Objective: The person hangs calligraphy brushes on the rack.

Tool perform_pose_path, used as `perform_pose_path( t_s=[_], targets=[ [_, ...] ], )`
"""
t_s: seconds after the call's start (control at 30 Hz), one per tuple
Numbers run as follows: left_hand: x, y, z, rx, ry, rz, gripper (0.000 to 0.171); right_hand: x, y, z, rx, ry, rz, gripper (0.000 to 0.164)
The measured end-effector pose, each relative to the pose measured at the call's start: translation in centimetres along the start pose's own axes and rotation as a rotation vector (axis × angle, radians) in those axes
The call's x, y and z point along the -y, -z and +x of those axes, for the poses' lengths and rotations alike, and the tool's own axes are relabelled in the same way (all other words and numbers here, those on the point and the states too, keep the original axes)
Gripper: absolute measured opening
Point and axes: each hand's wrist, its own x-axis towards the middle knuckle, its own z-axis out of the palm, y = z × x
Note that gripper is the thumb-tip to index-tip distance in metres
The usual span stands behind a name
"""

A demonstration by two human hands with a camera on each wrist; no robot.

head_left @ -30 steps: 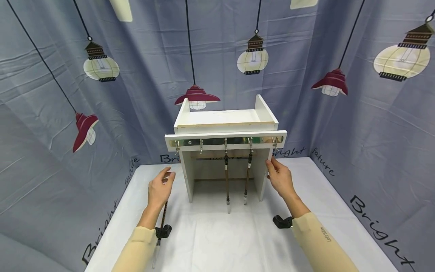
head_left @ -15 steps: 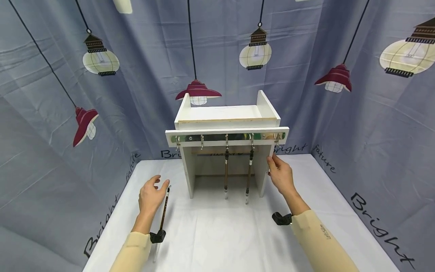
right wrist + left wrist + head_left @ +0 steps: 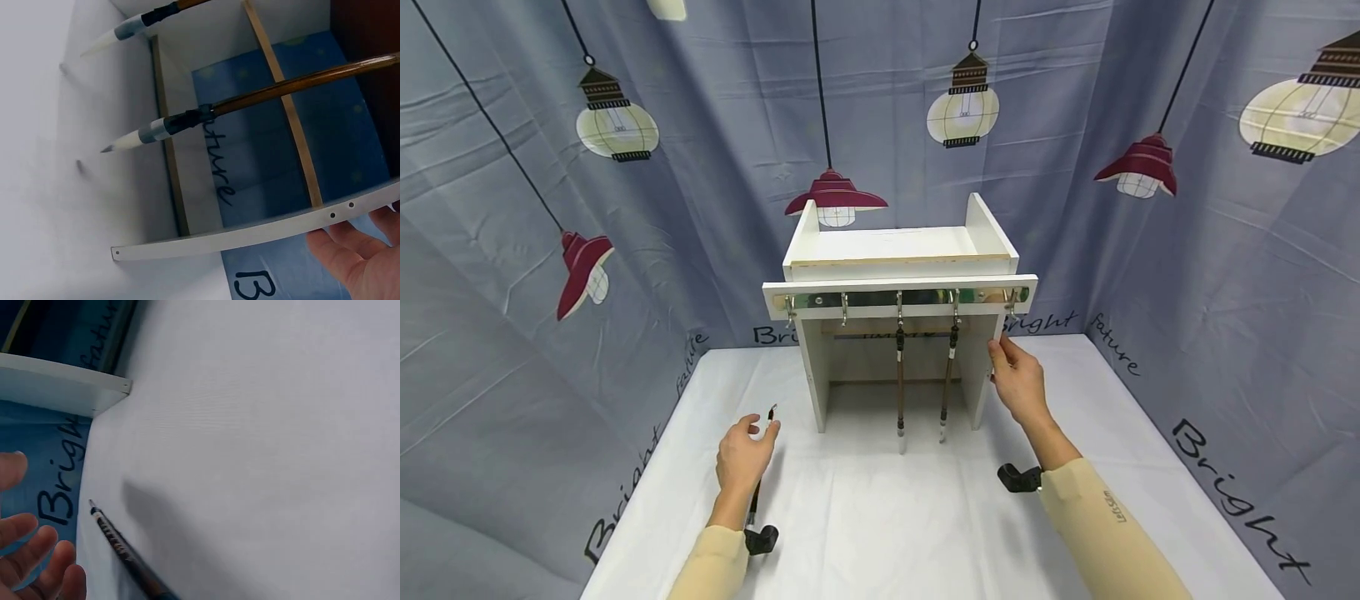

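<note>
A white wooden rack (image 3: 808, 367) stands on the table, with a row of metal hooks along its front bar (image 3: 850, 307). Two writing brushes hang from these hooks, one near the middle (image 3: 900, 392) and one to its right (image 3: 950, 375); their pale tips point down in the right wrist view. My right hand (image 3: 1021, 385) grips the edge of the rack's right side panel (image 3: 250, 236). Another brush (image 3: 119, 544) lies on the table left of the rack. Just over it is my left hand (image 3: 745, 454), fingers loosely bent and apart from the brush, hiding its middle in the head view.
A white cloth covers the table (image 3: 865, 517). Behind and beside it hangs a grey-blue curtain (image 3: 722, 208) printed with lamps and lettering. Black wrist cameras (image 3: 762, 540) stick out inward from both wrists.
My left hand has drawn back from beside the rack toward me, first swinging left, then over the lying brush. The right hand keeps its grip. The hanging brushes sway slightly.
</note>
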Motion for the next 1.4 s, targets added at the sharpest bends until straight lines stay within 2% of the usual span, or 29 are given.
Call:
perform_pose_path(
  t_s=[0.17,0.5,1.0,1.4],
  targets=[
    [1.0,-0.8,-0.8,0.016,0.018,0.05,0.048,0.1,-0.2,-0.2,-0.006,-0.007,-0.004,0.065],
    [2.7,-2.0,-0.8,0.02,-0.034,0.122,0.042,-0.1,-0.3,-0.3,-0.019,-0.006,-0.006,0.064],
    [2.9,-2.6,-0.4,0.006,-0.075,0.158,0.03,0.3,-0.4,0.0,-0.052,0.014,-0.015,0.062],
    [2.9,-2.7,-0.6,0.042,-0.093,0.217,0.03,0.3,-0.4,-0.3,-0.044,-0.007,-0.036,0.065]
  ],
)
